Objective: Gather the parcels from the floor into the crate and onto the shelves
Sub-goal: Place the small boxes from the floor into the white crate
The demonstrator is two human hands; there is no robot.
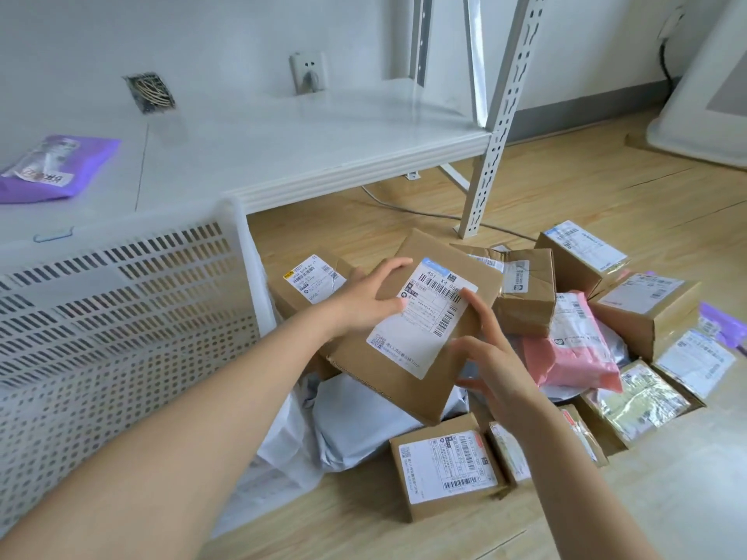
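Left of the parcel pile stood the crate, white w/ perforated walls, biggest thing in view, its near corner just beside the pile. Behind the crate ran the shelf, a white metal deck low over the wood floor, w/ a slotted upright at its right end. On the shelf, beyond the crate's far-left side, lay a purple mailer, flat, label up.

Right of the crate, the pile: a flat cardboard box w/ a big white shipping label sat tilted on top, closest to the crate's corner. The left hand lay on its upper left part, fingers straight & spread, thumb on the label edge, pressing, not curled round. The right hand was at the box's right edge, fingers loosely extended, fingertip touching the label's corner; whether it really gripped the edge can't be told.

Under that box, a white poly bag, crumpled, touching the crate's base. Further right from the crate: a pink mailer among several taped brown boxes. Nearest the camera, a small labelled box sat on the floor, label up. Between box and crate, another small carton peeked out behind the left hand.
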